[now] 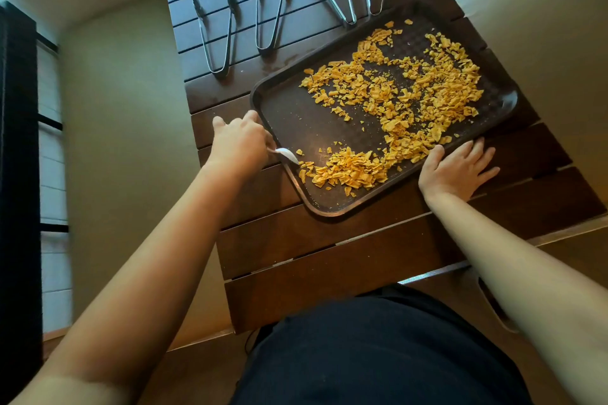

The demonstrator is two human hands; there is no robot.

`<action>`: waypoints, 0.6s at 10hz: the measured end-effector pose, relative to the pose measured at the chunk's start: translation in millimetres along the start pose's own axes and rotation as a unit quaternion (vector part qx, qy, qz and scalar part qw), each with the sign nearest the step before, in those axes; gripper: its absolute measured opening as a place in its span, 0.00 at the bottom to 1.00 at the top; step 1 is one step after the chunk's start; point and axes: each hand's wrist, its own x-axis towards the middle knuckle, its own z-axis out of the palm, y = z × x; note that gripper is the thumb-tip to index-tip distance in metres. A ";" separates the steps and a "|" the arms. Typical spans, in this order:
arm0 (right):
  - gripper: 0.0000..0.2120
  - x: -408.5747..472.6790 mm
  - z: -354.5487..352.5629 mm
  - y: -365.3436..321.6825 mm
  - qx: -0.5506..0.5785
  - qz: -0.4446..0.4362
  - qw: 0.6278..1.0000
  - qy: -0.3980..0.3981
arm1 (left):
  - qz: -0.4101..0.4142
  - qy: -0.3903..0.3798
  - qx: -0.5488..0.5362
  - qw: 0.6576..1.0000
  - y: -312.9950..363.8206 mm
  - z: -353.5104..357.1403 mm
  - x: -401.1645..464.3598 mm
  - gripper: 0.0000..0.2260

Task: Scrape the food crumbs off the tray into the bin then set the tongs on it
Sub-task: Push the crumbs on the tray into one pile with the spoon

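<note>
The left hand (238, 141) is closing its grip on a white spoon (288, 154), raking crumbs (388, 99) toward the near corner of the tray (283, 108). The right hand (457, 168), lying flat and empty, is steadying the tray's edge. Tongs (215, 33) are waiting on the tabletop (329, 240) beyond.
</note>
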 end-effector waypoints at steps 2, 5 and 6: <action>0.30 -0.2 -1.4 -0.2 -0.003 0.002 1.000 -0.003 | -0.032 -0.041 -0.254 0.966 13.5 15.7 2.0 0.12; 0.31 -0.6 -1.5 0.4 -0.001 0.003 1.000 -0.006 | -0.044 0.015 -0.355 0.934 38.5 35.0 17.8 0.14; 0.30 -0.3 -0.7 0.2 0.000 0.002 1.000 -0.006 | 0.045 -0.048 -0.306 0.950 47.5 37.3 14.9 0.15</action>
